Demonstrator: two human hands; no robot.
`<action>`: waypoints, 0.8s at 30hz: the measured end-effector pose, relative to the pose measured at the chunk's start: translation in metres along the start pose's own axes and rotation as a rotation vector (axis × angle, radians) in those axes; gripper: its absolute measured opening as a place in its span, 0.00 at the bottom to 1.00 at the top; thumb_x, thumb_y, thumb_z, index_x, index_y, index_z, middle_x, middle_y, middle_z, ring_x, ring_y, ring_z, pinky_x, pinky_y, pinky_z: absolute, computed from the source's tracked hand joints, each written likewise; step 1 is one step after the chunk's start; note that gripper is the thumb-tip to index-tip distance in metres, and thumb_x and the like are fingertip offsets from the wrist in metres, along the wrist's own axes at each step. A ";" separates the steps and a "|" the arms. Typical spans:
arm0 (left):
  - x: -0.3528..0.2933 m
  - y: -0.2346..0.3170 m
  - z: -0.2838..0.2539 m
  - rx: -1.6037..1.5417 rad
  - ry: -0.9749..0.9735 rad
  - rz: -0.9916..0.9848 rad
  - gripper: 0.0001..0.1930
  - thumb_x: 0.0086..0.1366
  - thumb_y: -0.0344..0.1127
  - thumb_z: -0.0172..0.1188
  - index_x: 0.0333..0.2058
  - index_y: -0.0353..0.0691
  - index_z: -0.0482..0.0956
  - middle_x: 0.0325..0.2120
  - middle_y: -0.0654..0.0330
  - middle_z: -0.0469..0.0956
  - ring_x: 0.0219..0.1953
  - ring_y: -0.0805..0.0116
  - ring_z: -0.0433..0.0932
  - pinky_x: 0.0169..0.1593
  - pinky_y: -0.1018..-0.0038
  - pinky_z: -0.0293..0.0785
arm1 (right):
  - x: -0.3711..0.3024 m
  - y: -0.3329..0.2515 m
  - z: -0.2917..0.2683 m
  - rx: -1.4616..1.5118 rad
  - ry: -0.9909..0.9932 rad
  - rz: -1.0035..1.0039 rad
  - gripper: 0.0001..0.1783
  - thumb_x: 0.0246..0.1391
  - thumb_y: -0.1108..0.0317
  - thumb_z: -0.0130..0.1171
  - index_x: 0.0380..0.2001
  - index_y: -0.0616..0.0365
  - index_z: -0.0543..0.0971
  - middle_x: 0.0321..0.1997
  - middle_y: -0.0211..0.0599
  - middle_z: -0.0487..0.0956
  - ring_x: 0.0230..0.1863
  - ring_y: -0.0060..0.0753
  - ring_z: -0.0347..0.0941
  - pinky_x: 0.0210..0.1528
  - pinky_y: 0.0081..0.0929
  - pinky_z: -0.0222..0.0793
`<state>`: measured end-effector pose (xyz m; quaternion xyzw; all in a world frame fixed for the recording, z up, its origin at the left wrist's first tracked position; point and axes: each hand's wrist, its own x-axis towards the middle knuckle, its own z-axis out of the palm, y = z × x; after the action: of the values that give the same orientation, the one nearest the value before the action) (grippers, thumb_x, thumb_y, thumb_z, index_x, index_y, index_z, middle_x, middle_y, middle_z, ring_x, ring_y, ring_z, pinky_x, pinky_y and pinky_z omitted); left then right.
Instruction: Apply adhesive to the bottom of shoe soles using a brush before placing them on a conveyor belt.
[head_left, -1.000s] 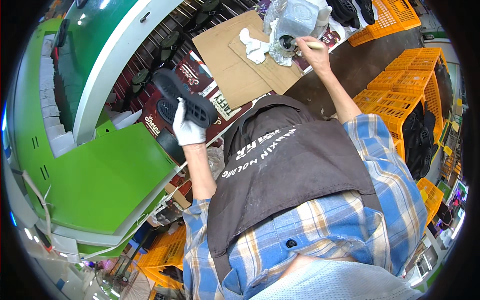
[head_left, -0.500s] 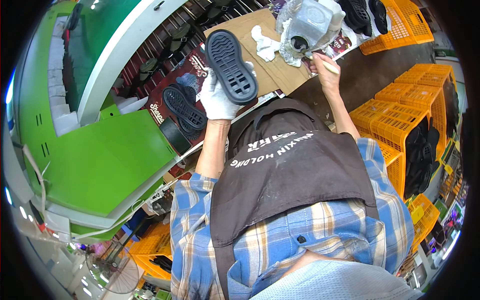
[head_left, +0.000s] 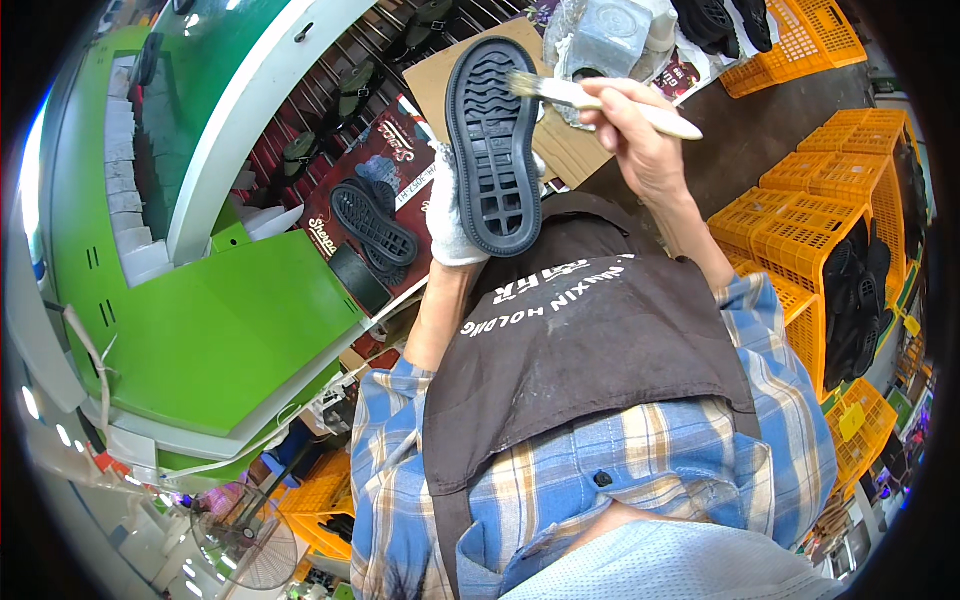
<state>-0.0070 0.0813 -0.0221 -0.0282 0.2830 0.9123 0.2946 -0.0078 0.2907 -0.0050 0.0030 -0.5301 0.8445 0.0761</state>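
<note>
A black shoe sole point(head_left: 488, 190) stands nearly upright in front of me, its grooved, gridded side facing up toward me. My left hand point(head_left: 452, 215), in a white glove, is closed round its left side, with some fingers hidden behind it. My bare right hand point(head_left: 645, 140) grips a paintbrush point(head_left: 575, 94) with a pale handle. The bristles are at the sole's upper right part and seem to touch its wavy ridges. Behind the brush stands a cloudy clear container point(head_left: 608, 35) wrapped in crumpled plastic. More black soles point(head_left: 375, 225) lie on the bench to the left.
Brown cardboard point(head_left: 575, 150) covers part of the bench. A rack with dark strapped shoes point(head_left: 355, 85) is at the far left. A green machine panel point(head_left: 200, 340) flanks my left arm. Orange crates point(head_left: 790, 230) holding black soles are stacked to the right.
My right hand has brought the brush from the container leftward to the sole. My left hand has moved the sole slightly right, and it now appears larger.
</note>
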 end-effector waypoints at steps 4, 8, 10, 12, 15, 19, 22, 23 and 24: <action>-0.008 -0.002 0.006 -0.016 -0.023 -0.033 0.34 0.65 0.60 0.36 0.54 0.33 0.62 0.42 0.41 0.73 0.40 0.53 0.77 0.45 0.63 0.75 | 0.016 0.019 0.008 -0.046 -0.001 0.000 0.14 0.55 0.65 0.55 0.40 0.64 0.78 0.27 0.35 0.78 0.20 0.11 0.62 0.22 0.09 0.58; -0.010 0.000 -0.001 -0.056 0.018 -0.056 0.35 0.65 0.60 0.34 0.54 0.32 0.62 0.43 0.41 0.73 0.40 0.51 0.77 0.45 0.63 0.75 | 0.016 0.022 0.017 -0.118 -0.090 0.067 0.15 0.55 0.63 0.55 0.40 0.63 0.78 0.27 0.35 0.78 0.20 0.11 0.61 0.22 0.08 0.57; -0.008 0.002 -0.009 -0.004 0.095 -0.046 0.34 0.65 0.59 0.34 0.53 0.31 0.63 0.41 0.42 0.73 0.39 0.52 0.77 0.42 0.63 0.76 | 0.013 0.025 0.019 -0.187 -0.178 0.095 0.16 0.53 0.66 0.57 0.39 0.69 0.77 0.26 0.37 0.78 0.21 0.13 0.62 0.27 0.09 0.60; -0.006 0.005 -0.013 0.030 0.134 -0.026 0.34 0.65 0.60 0.35 0.53 0.32 0.64 0.41 0.43 0.74 0.37 0.53 0.77 0.40 0.64 0.76 | 0.009 0.027 0.023 -0.204 -0.206 0.148 0.16 0.53 0.65 0.56 0.39 0.68 0.77 0.25 0.36 0.78 0.19 0.11 0.62 0.23 0.08 0.58; -0.006 0.014 -0.010 -0.033 0.154 0.030 0.27 0.67 0.55 0.38 0.48 0.36 0.69 0.39 0.52 0.76 0.36 0.61 0.77 0.40 0.67 0.75 | -0.001 0.024 0.034 -0.222 -0.249 0.194 0.15 0.54 0.65 0.55 0.39 0.68 0.78 0.26 0.36 0.78 0.18 0.11 0.61 0.20 0.09 0.56; 0.001 0.019 -0.021 -0.084 0.260 0.177 0.29 0.65 0.57 0.41 0.47 0.34 0.71 0.39 0.52 0.77 0.36 0.60 0.78 0.40 0.69 0.75 | -0.013 0.021 0.047 -0.181 -0.299 0.253 0.17 0.54 0.61 0.55 0.38 0.65 0.79 0.26 0.30 0.79 0.26 0.12 0.68 0.25 0.11 0.60; 0.003 0.027 -0.023 -0.050 0.139 0.178 0.32 0.65 0.58 0.40 0.51 0.32 0.68 0.44 0.50 0.74 0.43 0.57 0.76 0.48 0.64 0.72 | -0.017 0.010 0.056 -0.192 -0.350 0.366 0.15 0.54 0.62 0.56 0.38 0.63 0.80 0.27 0.30 0.79 0.27 0.12 0.69 0.25 0.11 0.60; 0.002 0.030 -0.023 -0.055 0.141 0.184 0.32 0.65 0.58 0.40 0.51 0.32 0.68 0.44 0.50 0.74 0.43 0.57 0.76 0.48 0.64 0.72 | -0.016 0.008 0.058 -0.196 -0.356 0.370 0.15 0.54 0.62 0.56 0.38 0.63 0.80 0.27 0.30 0.79 0.27 0.12 0.69 0.25 0.11 0.60; 0.001 0.035 -0.022 -0.120 0.066 0.124 0.32 0.65 0.58 0.39 0.51 0.32 0.68 0.45 0.49 0.74 0.43 0.56 0.75 0.49 0.64 0.72 | -0.015 0.006 0.061 -0.205 -0.380 0.349 0.15 0.53 0.64 0.55 0.38 0.66 0.79 0.27 0.35 0.79 0.23 0.12 0.66 0.21 0.10 0.57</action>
<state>-0.0295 0.0467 -0.0235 -0.0584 0.2387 0.9426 0.2259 0.0020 0.2313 0.0149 0.0619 -0.6100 0.7711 -0.1715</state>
